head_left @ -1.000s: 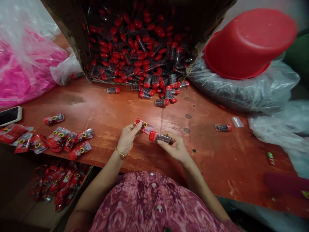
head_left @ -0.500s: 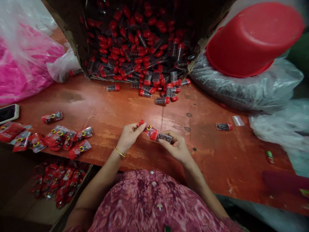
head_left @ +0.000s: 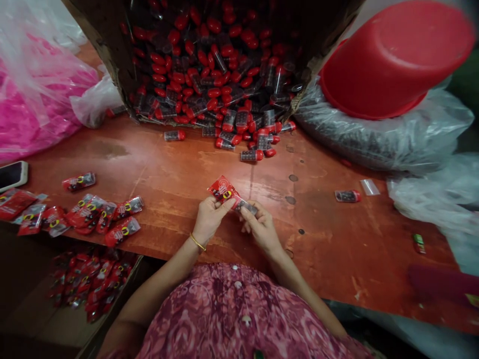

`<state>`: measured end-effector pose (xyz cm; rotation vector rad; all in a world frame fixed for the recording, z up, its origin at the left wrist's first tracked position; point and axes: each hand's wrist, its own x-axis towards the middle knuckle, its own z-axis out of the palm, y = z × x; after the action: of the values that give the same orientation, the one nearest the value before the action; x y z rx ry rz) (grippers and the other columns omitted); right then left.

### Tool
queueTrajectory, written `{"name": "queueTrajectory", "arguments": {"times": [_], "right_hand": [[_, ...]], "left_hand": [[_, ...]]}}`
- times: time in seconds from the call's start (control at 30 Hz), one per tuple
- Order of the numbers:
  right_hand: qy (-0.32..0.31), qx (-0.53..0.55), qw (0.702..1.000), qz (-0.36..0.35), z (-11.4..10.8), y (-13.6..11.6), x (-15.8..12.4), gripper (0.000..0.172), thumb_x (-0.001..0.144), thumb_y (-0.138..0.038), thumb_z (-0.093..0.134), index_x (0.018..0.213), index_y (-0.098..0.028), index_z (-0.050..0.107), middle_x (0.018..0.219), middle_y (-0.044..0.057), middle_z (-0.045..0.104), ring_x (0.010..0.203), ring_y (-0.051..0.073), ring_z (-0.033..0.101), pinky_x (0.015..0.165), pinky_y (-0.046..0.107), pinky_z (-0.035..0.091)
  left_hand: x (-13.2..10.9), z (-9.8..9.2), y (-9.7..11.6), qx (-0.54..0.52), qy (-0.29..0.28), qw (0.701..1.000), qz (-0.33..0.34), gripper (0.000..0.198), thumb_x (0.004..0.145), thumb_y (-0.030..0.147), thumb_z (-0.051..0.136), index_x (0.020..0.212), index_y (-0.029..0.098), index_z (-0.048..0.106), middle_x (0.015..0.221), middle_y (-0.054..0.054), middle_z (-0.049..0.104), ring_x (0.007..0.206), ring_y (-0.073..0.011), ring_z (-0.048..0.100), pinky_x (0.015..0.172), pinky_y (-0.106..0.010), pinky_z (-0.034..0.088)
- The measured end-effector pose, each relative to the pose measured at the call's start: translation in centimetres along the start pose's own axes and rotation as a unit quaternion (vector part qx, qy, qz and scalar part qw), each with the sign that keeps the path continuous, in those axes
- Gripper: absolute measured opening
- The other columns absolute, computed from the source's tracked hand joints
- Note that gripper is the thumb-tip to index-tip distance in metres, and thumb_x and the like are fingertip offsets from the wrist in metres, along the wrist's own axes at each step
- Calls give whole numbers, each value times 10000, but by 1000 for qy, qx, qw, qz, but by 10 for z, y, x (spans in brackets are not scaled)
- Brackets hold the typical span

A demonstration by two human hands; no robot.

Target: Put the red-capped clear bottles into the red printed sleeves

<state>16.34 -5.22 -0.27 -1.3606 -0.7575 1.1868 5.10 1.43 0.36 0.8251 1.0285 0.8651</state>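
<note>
My left hand [head_left: 210, 218] pinches a small red printed plastic packet [head_left: 223, 188] with a yellow and black mark on it. My right hand [head_left: 261, 225] is closed round a small clear tube [head_left: 246, 206] with dark contents, whose near end lies at the packet's lower edge. How far the tube sits inside the packet is hidden by my left thumb. Both hands meet just above the table in front of my body. To the left lie several filled red packets [head_left: 88, 211] in a loose row.
A cardboard box [head_left: 112, 65] on its side spills red-capped tubes [head_left: 251, 155] onto the wooden table [head_left: 179, 174]. A red bucket [head_left: 389, 60] rests on a plastic bag [head_left: 374, 134] at right. A phone [head_left: 13, 175] lies left; below is a pile of packets [head_left: 92, 281].
The red packet has turned and its upper end now spreads flat above my left fingers. My hands are closer together, and the tube's red cap no longer shows.
</note>
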Motion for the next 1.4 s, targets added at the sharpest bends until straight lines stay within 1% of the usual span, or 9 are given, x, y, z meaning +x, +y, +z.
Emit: {"name": "queueTrajectory", "arguments": {"times": [0.13, 0.33, 0.4, 0.57, 0.73, 0.9, 1.07, 1.27, 1.4], "right_hand": [[-22, -3, 1000, -6, 8, 2, -1, 322, 753, -509, 585, 807, -202, 504, 532, -89, 475, 353, 34, 356, 349, 168, 339], [29, 118, 993, 8, 23, 7, -4, 313, 772, -518, 565, 827, -233, 449, 523, -121, 399, 329, 29, 261, 322, 159, 329], [19, 101, 995, 2, 23, 7, -2, 308, 767, -511, 578, 823, -233, 460, 526, -115, 388, 347, 33, 271, 325, 157, 323], [-71, 11, 997, -13, 16, 6, 1, 312, 748, -502, 609, 834, -215, 522, 542, -88, 408, 407, 48, 342, 351, 162, 330], [-54, 54, 997, 18, 10, 10, -4, 224, 812, -433, 570, 847, -224, 498, 546, -89, 383, 421, 55, 359, 377, 164, 355], [-31, 23, 999, -7, 6, 13, 0, 217, 802, -397, 600, 884, -221, 503, 595, -71, 455, 443, 57, 416, 399, 167, 386], [-26, 35, 999, -8, 16, 6, 3, 262, 769, -440, 621, 854, -224, 500, 547, -92, 438, 384, 50, 385, 354, 166, 368], [-113, 125, 985, 46, 17, -1, 2, 270, 794, -470, 562, 890, -226, 498, 602, -83, 466, 369, 38, 322, 397, 202, 421], [-36, 72, 996, -39, 22, 1, -1, 227, 815, -446, 537, 845, -225, 493, 609, -67, 458, 431, 61, 375, 425, 197, 403]], "left_hand": [[-3, 3, -2, -77, -24, 996, -39, 356, 545, 416, 771, 704, 126, 640, 625, 3, 638, 550, -81, 538, 577, -204, 426], [-12, 7, -9, -25, -36, 999, 5, 398, 677, 527, 646, 634, 133, 615, 483, 23, 552, 449, -84, 469, 485, -218, 383], [-12, 8, -10, -39, -42, 998, 1, 396, 691, 528, 632, 661, 134, 632, 497, 13, 569, 477, -99, 501, 519, -233, 407], [-6, 10, -10, -65, 11, 998, -12, 328, 606, 417, 731, 715, 115, 667, 640, -28, 639, 634, -123, 567, 623, -237, 431], [-9, 18, -7, -86, -12, 994, -61, 338, 579, 435, 726, 677, 125, 632, 576, -7, 585, 528, -98, 504, 499, -222, 378], [-8, 19, 0, -119, 11, 993, -20, 417, 556, 511, 715, 646, 119, 602, 562, 0, 553, 530, -83, 483, 494, -209, 372], [-12, 15, 5, -102, -37, 993, -45, 476, 568, 544, 696, 749, 107, 643, 540, -4, 573, 438, -84, 476, 392, -201, 354], [-11, 9, 7, -73, -111, 987, -96, 569, 663, 571, 615, 953, 83, 641, 419, 12, 537, 308, -124, 481, 308, -211, 326], [-12, 15, -3, -87, -74, 993, -42, 540, 678, 575, 611, 921, 98, 674, 467, 8, 567, 360, -97, 496, 378, -208, 376]]}}
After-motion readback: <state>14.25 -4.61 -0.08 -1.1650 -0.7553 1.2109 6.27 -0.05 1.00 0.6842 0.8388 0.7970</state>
